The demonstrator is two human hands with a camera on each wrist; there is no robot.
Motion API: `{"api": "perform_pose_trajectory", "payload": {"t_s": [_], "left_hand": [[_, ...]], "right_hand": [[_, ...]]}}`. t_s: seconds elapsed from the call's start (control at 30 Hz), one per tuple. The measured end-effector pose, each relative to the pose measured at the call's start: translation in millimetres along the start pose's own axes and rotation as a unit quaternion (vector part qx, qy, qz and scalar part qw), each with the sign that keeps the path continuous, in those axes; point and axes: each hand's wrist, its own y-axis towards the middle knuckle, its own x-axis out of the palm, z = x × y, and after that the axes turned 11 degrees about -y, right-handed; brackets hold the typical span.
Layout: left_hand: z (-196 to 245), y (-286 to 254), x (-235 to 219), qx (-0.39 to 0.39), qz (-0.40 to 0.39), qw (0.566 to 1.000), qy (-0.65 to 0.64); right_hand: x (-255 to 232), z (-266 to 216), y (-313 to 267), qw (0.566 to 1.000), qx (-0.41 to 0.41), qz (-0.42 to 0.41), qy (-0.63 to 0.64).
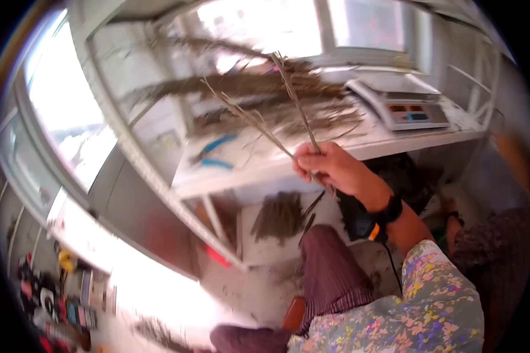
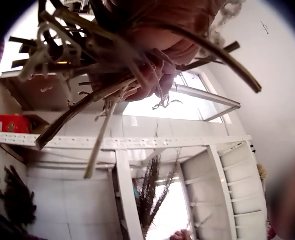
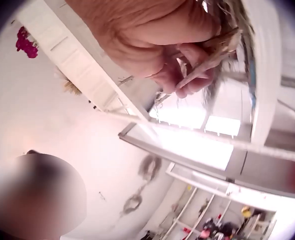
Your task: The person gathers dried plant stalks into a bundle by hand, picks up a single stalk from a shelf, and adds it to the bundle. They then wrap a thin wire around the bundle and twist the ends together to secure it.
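Note:
My right hand point(image 1: 334, 167) pinches two long dry twigs point(image 1: 296, 97) near their lower ends, in front of the bench; they fork apart upward. In the right wrist view, the thumb and fingers close round a peeling twig point(image 3: 210, 61). My left hand point(image 2: 170, 47), seen in the left wrist view, grips a bunch of dry stems point(image 2: 85, 107) whose cut ends and frayed strips stick out several ways. In the head view the left hand is out of sight. Behind the twigs, heaped dry branches point(image 1: 259, 88) lie on the white bench point(image 1: 212, 182), with blue-handled pliers point(image 1: 218, 163) at the near side.
A scale point(image 1: 415, 115) stands on the bench at the right. Beneath the bench lies a bundle of short cut stems point(image 1: 280, 216). A white metal upright point(image 1: 129, 141) rises at the bench's left. Loose twigs point(image 1: 159, 332) show low at the left. Another person's leg point(image 1: 492, 247) is at the right.

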Motion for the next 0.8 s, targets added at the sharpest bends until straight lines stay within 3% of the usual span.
{"api": "perform_pose_trajectory", "payload": {"t_s": [0.03,0.07,0.1,0.17,0.2,0.27,0.33,0.57,0.67,0.8], "left_hand": [[0,13,2,-0.062,0.028,0.996,-0.051],[-31,43,-46,-0.269,-0.111,0.865,-0.410],[-17,33,-10,-0.097,-0.130,0.980,-0.115],[-13,16,52,-0.119,-0.069,0.979,-0.147],[-10,20,65,-0.173,-0.055,0.973,-0.145],[-15,16,82,-0.164,-0.071,0.964,-0.197],[-15,8,84,-0.151,-0.063,0.971,-0.176],[-45,-9,85,-0.172,-0.056,0.972,-0.151],[-48,-13,78,-0.173,-0.076,0.966,-0.177],[-48,-24,83,-0.191,-0.090,0.957,-0.200]], "right_hand": [[19,19,-4,0.999,-0.003,-0.044,-0.005],[43,31,-11,0.997,0.012,-0.077,-0.007],[66,43,-19,0.992,0.034,-0.118,0.024],[102,72,-34,0.979,0.070,-0.181,0.062],[120,82,-45,0.974,0.091,-0.194,0.068],[149,101,-68,0.968,0.100,-0.215,0.080],[180,117,-89,0.964,0.075,-0.237,0.097],[192,127,-114,0.949,0.044,-0.311,0.007],[191,121,-118,0.949,0.060,-0.307,0.044],[184,112,-123,0.972,0.043,-0.220,0.074]]}}
